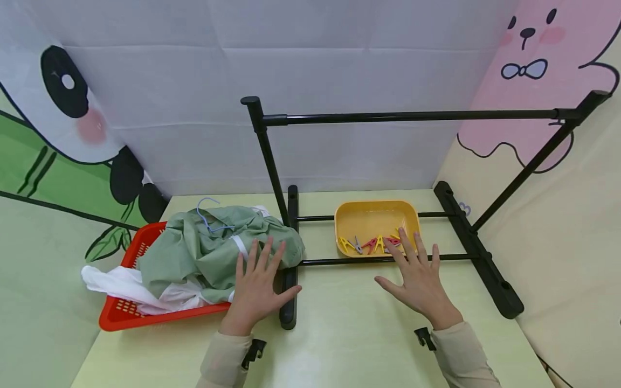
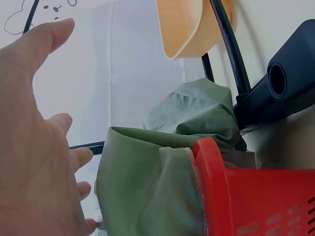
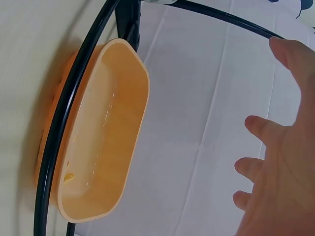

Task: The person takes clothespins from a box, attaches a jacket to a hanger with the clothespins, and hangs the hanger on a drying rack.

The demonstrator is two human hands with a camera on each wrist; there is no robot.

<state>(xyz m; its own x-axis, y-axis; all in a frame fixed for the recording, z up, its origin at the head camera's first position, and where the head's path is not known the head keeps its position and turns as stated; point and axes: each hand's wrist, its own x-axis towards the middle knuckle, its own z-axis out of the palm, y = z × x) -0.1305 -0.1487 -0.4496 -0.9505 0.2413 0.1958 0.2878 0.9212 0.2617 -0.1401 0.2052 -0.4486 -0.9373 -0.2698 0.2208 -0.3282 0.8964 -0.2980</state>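
Observation:
My left hand (image 1: 258, 291) is spread with straight fingers near the right end of the red basket (image 1: 116, 315), holding nothing. In the basket lies a heap of green cloth (image 1: 174, 242) with white cloth (image 1: 114, 283) spilling over the left side. A light blue hanger (image 1: 206, 218) rests on top of the green cloth. My right hand (image 1: 421, 285), also spread and holding nothing, hovers by the front edge of the yellow tray (image 1: 375, 210). Several clothespins (image 1: 371, 246) in yellow, red and grey lie along the tray's near side; fingertips overlap some of them in the head view.
A black rack (image 1: 407, 116) stands on the pale table (image 1: 339, 323), its top bar raised above the tray. Two low bars (image 1: 315, 262) cross between its feet (image 1: 504, 299), the tray sitting across them in view. A cloth backdrop hangs behind; walls flank the table.

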